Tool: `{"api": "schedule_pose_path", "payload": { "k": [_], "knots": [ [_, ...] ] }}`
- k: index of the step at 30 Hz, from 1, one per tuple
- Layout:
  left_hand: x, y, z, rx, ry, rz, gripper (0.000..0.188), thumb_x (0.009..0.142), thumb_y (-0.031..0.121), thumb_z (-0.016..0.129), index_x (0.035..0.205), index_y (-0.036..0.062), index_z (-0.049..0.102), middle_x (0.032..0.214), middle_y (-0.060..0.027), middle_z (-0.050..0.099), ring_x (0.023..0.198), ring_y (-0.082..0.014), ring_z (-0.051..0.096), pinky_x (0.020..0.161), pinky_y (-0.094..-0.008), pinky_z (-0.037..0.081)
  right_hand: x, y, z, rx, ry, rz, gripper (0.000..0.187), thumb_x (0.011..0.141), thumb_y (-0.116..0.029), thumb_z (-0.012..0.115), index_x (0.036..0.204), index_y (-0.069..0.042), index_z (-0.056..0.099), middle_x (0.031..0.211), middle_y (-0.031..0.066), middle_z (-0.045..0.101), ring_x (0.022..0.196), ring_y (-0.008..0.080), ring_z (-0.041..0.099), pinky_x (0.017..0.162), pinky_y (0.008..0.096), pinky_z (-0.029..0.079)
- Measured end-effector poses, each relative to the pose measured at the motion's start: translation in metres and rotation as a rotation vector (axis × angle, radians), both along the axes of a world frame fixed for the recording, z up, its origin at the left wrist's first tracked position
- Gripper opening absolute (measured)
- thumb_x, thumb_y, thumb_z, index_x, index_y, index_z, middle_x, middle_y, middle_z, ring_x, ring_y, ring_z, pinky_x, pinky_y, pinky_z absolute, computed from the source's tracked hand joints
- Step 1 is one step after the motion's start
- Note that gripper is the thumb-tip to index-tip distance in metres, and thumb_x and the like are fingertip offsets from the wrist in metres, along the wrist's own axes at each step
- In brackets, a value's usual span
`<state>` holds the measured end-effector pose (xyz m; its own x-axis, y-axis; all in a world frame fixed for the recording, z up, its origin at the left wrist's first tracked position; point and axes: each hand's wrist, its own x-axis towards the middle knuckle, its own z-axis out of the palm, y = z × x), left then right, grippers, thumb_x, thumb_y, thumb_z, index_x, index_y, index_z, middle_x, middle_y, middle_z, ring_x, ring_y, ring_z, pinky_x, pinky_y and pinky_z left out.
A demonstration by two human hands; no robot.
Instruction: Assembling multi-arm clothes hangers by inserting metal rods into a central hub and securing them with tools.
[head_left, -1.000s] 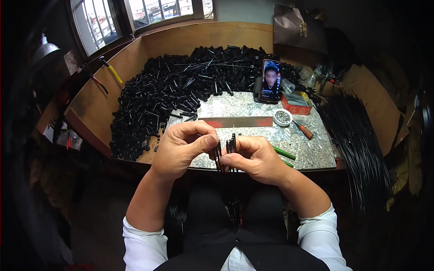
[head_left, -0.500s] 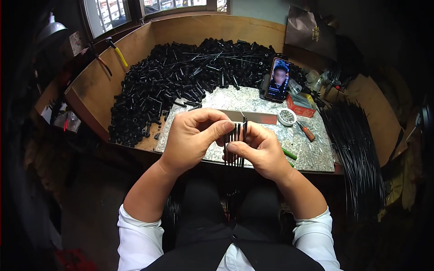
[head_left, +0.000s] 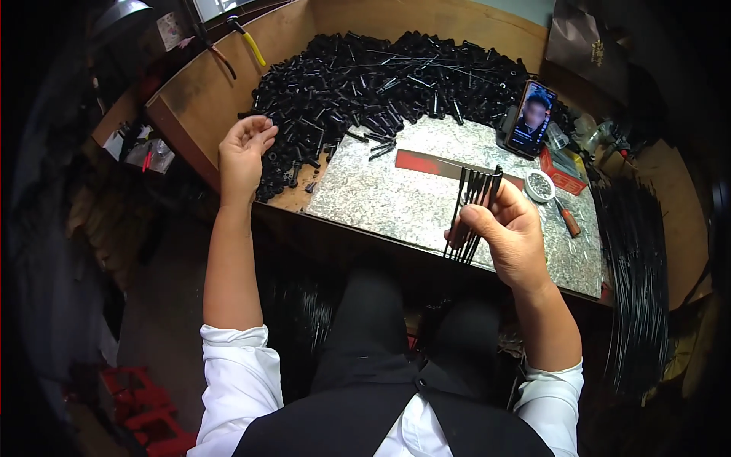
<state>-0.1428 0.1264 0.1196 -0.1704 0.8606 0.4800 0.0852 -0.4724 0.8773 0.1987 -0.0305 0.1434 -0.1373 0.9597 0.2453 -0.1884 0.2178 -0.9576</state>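
Observation:
My right hand pinches a fanned row of thin black rods between thumb and fingers. They stand nearly upright above the speckled board, and the fingers behind them are partly hidden. Off to the left, my left hand is raised beside the near left edge of a heap of small black tube-like pieces. Its fingers are loosely bent and a little apart, and nothing shows in them.
A flat metal strip lies on the board. To the right are a white cup of small bits, a screwdriver, a red box and a propped phone. Long black rods hang at the right edge. Yellow-handled pliers hang on the wooden wall.
My hands have parted: the left has let go of the rods and moved left toward the heap. The right keeps the rods, and the view has shifted.

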Motion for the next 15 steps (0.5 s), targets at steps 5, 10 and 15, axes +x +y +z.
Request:
{"api": "schedule_pose_path", "payload": {
  "k": [5, 10, 15],
  "knots": [
    [-0.041, 0.017, -0.068, -0.044, 0.549, 0.364, 0.018, 0.08, -0.004, 0.058, 0.097, -0.0006, 0.065, 0.097, -0.0145, 0.067, 0.089, -0.0214, 0.067, 0.082, -0.0289, 0.05, -0.006, -0.002, 0.002, -0.014, -0.004, 0.005, 0.012, 0.089, -0.008, 0.061, 0.095, -0.001, 0.053, 0.078, 0.0082, 0.064, 0.068, 0.0145, 0.064, 0.064, 0.027, 0.054],
    [-0.019, 0.0, -0.087, 0.011, 1.09, 0.358, 0.018, 0.075, 0.003, 0.063, 0.093, 0.0041, 0.067, 0.098, -0.0087, 0.065, 0.095, -0.0306, 0.06, 0.08, -0.0396, 0.049, -0.005, -0.002, 0.001, -0.023, -0.022, -0.042, 0.015, 0.088, -0.009, 0.062, 0.098, 0.0, 0.054, 0.078, 0.0086, 0.063, 0.069, 0.0171, 0.065, 0.065, 0.0294, 0.055],
    [-0.008, 0.004, -0.09, 0.019, 1.312, 0.256, 0.019, 0.079, 0.002, 0.052, 0.09, 0.0066, 0.066, 0.095, -0.0087, 0.064, 0.096, -0.0289, 0.059, 0.077, -0.0392, 0.05, -0.002, -0.001, 0.002, -0.028, -0.034, -0.046, 0.012, 0.089, -0.01, 0.06, 0.094, -0.002, 0.054, 0.079, 0.0089, 0.064, 0.07, 0.0165, 0.065, 0.065, 0.0269, 0.053]
  ]
}}
